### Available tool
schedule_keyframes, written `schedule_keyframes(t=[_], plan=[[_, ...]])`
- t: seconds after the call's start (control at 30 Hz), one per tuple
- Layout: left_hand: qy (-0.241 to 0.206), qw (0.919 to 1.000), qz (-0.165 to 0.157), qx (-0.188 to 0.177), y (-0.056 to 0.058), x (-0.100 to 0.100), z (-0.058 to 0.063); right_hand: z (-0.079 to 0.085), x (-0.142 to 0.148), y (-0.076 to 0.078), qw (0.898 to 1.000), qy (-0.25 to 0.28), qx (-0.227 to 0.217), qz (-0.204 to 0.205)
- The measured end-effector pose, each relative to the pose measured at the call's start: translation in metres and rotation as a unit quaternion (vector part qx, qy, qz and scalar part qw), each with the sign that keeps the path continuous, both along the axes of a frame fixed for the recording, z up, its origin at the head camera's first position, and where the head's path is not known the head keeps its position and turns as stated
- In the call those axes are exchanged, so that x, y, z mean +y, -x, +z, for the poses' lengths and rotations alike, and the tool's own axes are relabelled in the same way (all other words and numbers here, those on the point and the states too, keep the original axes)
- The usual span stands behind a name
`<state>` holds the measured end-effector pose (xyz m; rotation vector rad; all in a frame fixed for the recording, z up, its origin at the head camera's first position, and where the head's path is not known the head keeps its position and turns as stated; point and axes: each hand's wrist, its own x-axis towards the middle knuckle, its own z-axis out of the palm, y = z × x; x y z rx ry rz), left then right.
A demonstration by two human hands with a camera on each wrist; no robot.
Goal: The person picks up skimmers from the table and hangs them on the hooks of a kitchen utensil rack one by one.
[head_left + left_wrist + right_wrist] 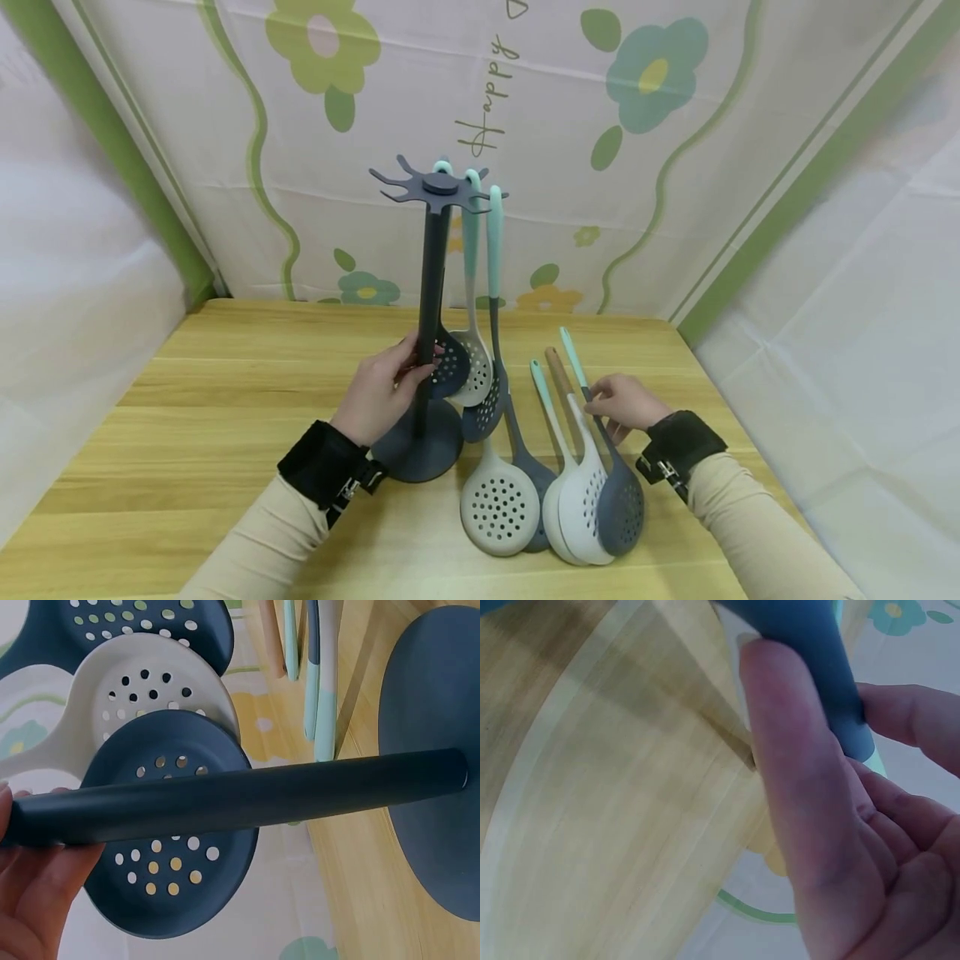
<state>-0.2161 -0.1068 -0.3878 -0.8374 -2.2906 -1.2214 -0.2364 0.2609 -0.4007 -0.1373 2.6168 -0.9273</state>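
My left hand (380, 390) grips the post (337, 787) of a dark utensil stand (420, 454) with a hooked top. Three perforated skimmers hang on its right side by mint handles: a dark one (450, 367), a light one (477, 387) and another dark one (483, 417). To the right, my right hand (628, 402) pinches a dark slotted spoon (622, 508) where its grey shaft (810, 660) meets the mint handle. Its bowl overlaps a white slotted spoon (581, 517) with a brown-and-white handle.
A white ladle-like utensil (551, 517), a dark slotted turner (536, 475) and a round beige skimmer (499, 508) lie left of the spoons, overlapping. The wooden table (225, 417) meets a flower-printed cloth (525, 250) at the back, with white cloth walls on both sides.
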Motion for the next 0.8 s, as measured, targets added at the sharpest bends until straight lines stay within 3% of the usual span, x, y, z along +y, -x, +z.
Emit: schedule_keyframes(t=[0.8], plan=[[-0.004,0.9985,0.028,0.046,-0.0022,0.0019,-0.0013,0.0098,0.0016,0.0003,1.0,0.001,0.009,0.014]])
